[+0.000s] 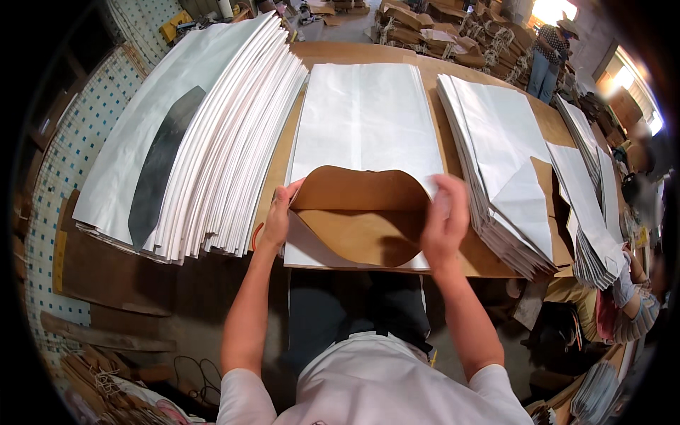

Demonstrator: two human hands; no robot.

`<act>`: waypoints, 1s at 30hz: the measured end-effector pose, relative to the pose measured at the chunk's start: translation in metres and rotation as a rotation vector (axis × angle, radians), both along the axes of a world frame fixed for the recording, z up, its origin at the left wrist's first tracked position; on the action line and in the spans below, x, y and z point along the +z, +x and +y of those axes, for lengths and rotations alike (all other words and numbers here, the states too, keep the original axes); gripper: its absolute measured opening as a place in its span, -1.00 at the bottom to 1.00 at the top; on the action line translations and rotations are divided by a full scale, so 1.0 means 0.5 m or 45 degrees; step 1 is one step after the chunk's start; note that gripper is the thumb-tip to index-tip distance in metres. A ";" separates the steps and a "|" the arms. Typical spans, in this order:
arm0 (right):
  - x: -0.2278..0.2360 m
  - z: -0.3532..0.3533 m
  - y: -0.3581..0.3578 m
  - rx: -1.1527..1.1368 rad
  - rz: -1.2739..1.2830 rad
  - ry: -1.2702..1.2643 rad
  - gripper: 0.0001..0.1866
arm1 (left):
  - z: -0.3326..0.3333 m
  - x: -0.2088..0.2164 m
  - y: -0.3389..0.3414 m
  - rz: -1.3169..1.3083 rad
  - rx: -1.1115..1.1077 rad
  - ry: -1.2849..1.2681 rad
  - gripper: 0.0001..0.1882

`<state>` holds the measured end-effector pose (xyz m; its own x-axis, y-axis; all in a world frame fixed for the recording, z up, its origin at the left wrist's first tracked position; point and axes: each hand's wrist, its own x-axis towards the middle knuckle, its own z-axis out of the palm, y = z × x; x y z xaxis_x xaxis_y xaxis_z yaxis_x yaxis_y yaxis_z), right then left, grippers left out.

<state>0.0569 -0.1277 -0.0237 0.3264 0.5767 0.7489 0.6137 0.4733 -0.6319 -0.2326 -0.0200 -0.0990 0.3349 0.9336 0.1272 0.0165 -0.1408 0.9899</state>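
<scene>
A white paper sack [358, 120] with a brown lining lies on top of a pile in front of me, its near end spread into a wide oval mouth [361, 212]. At the mouth's left corner my left hand [278, 218] is closed, with the sack's edge between thumb and fingers. My right hand [446, 216] is at the right corner, next to the edge. Motion smears its fingers, so whether they grip the paper is unclear. A thin orange loop [256, 235] shows beside my left hand.
A tall fanned stack of white sacks [205, 142] stands left, with a dark pointed sheet [166, 166] on it. Another stack [496, 134] lies right, a corner folded back. Beneath is a brown board table [347, 51]. A person [547, 60] stands far right; another person's arm [634, 304] shows nearer.
</scene>
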 end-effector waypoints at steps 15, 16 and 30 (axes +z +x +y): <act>-0.147 0.222 -0.254 1.312 0.466 -1.591 -0.53 | 0.041 -0.076 -0.029 0.170 0.091 0.034 -0.21; -0.145 0.216 -0.257 1.302 0.500 -1.598 -0.53 | 0.039 -0.071 -0.026 0.193 0.091 0.023 -0.21; -0.113 0.217 -0.257 1.309 0.783 -1.629 -0.52 | 0.072 -0.150 -0.038 0.159 0.125 -0.131 -0.42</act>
